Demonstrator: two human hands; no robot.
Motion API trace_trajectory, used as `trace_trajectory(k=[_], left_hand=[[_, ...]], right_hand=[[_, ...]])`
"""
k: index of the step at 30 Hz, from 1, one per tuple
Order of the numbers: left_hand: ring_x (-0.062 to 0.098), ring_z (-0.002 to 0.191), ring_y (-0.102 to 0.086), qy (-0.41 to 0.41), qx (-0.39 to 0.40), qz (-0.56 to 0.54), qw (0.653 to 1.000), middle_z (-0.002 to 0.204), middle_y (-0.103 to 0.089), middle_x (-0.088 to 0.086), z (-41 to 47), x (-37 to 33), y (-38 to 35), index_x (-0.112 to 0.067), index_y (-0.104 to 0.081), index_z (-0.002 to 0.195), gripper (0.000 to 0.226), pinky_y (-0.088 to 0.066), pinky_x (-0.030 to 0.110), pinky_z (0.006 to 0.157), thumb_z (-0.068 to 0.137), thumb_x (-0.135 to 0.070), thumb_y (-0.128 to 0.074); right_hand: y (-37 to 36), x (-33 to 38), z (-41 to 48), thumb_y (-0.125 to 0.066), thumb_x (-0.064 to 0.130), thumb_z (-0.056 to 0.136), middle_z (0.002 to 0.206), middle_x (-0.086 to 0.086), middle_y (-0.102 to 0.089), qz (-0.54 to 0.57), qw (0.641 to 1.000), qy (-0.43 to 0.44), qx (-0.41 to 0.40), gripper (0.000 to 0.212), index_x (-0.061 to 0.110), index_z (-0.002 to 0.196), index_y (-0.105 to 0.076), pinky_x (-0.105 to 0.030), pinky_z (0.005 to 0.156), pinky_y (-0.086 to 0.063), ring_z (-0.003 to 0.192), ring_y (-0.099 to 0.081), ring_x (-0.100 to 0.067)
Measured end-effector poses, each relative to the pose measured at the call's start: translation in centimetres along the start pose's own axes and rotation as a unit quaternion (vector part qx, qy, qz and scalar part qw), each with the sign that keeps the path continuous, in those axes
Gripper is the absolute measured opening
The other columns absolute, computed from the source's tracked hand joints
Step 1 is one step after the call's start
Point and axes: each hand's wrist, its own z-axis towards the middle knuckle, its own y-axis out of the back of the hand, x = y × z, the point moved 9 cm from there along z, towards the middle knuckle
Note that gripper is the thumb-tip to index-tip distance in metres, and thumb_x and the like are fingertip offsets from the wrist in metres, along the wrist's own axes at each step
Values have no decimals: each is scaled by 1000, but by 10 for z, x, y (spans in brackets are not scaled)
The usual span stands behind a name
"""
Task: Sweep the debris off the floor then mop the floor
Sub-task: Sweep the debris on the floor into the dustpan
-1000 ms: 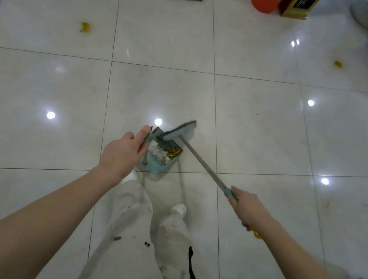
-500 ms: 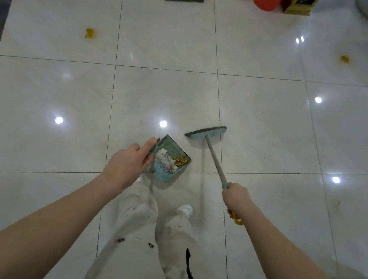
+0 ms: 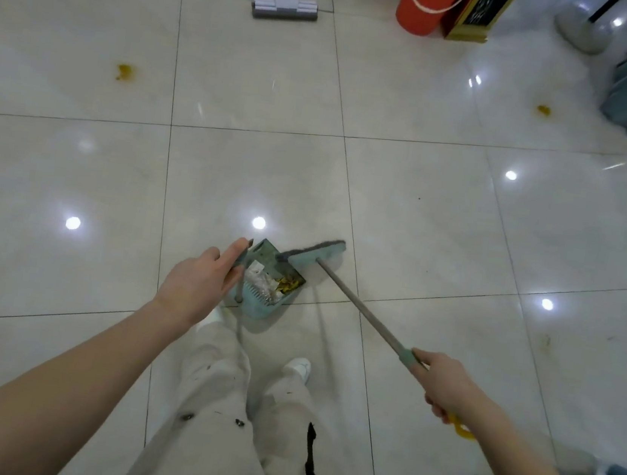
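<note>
So this is the sweeping half, pretty much at the tail end by the look of it. The broom [image 3: 312,253] head sits right against the far lip of the dustpan [image 3: 259,308], and the debris [image 3: 276,283] (white paper scraps plus some yellow bits) is lying inside the pan, just ahead of the person's feet. The left hand [image 3: 197,288] is wrapped round the dustpan's upright handle, and the right hand [image 3: 443,387] is clenched on the teal grip near the top of the broom stick. I can't spot loose scraps on the floor [image 3: 424,219] near the pan, only a couple of tiny dark specks. My guess is the next move is one last flick in, then keeping the pan level while carrying it off so nothing tips out, then swapping to the mop [image 3: 285,7]. That's parked well away by the far wall, not far from a red bucket [image 3: 427,8]. Count-wise: one broom, one dustpan, one mop, one bucket, and two yellow spots for mopping, a left stain [image 3: 125,72] and a right stain [image 3: 543,109]. Maybe there's a faint third smear on the right, hard to tell.
</note>
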Motion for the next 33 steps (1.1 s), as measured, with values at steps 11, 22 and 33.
trace_trajectory(k=[11,22,33], left_hand=[[30,61,-59,5,-12,26,1000,85,-53,5,13,-5,27,-28,-23,136,39,-52,41,56,99,-40,-32],[33,63,-59,-46,-59,52,996,89,-57,7,55,-68,67,-28,-27,133,38,-45,36,52,98,-41,-33],[36,65,-59,-91,-102,41,990,94,-61,11,149,-163,94,-31,-26,128,32,-41,37,50,98,-40,-32]], right_hand=[[21,-23,-3,-39,26,102,66,-13,-56,80,995,-21,-52,25,13,108,-60,-22,37,-42,42,-50,-22],[61,-101,-11,-43,31,101,59,-12,-56,162,982,-52,-87,32,10,116,-61,-22,37,-41,34,-47,-19],[125,-125,21,-45,37,100,54,-11,-53,247,961,-54,-112,30,14,110,-62,-22,37,-41,33,-46,-19]])
